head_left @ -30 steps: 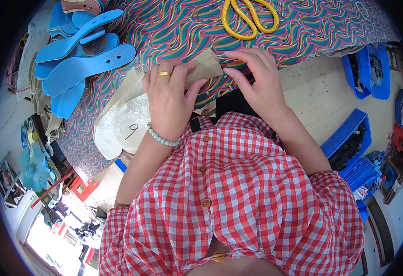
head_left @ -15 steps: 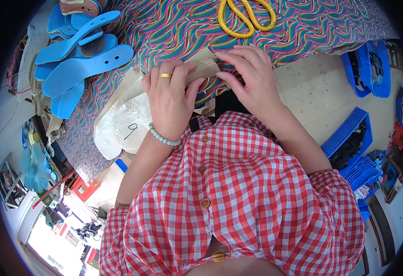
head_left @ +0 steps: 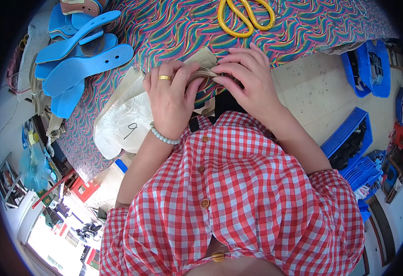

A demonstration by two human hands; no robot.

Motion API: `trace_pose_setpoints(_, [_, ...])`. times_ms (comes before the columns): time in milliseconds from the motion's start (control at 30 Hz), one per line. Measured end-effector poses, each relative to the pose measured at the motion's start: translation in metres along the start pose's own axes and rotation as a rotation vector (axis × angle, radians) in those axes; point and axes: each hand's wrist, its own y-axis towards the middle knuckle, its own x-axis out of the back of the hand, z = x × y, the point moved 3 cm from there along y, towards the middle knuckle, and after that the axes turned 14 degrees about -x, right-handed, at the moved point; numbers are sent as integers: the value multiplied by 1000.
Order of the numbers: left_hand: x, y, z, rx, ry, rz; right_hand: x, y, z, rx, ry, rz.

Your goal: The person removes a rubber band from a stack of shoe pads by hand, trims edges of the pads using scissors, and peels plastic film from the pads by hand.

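A stack of thin beige sheets, cut to a curved shape, lies between my two hands at the table's near edge. The stack's broad lower end is pale and crinkled, with a handwritten mark like a 9. My left hand, wearing a gold ring and a bead bracelet, is closed over the middle of the stack. With thumb and fingertips, my right hand pinches the layered edges at the stack's narrow end, where they are bent and fanned. Part of the stack is hidden beneath my left hand.
Blue insoles with punched holes are piled at the left of the patterned tablecloth. Yellow scissor-like handles lie at the far edge of view. Blue bins holding dark items stand on the floor at right.
My right thumb and fingers have closed on the sheet edges and bent them. Earlier these fingers were spread wider at the stack's end. My left hand has hardly moved.
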Motion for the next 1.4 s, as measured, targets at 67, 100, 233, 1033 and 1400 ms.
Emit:
trace_pose_setpoints(67, [-1, -2, 0, -5, -6, -14, 1, 0, -2, -14, 2, -3])
trace_pose_setpoints(100, [-2, -3, 1, -8, -9, -22, 2, 1, -3, -22, 4, -5])
trace_pose_setpoints(233, [-4, -5, 2, -21, -16, -46, -2, 4, -7, -50, -8, -22])
trace_pose_setpoints(1033, [-3, -5, -1, -38, -34, -50, 2, 16, -2, -54, -88, 84])
trace_pose_setpoints(1400, [-3, -10, -2, -24, -80, -87, 0, 10, 0, -42, -67, 116])
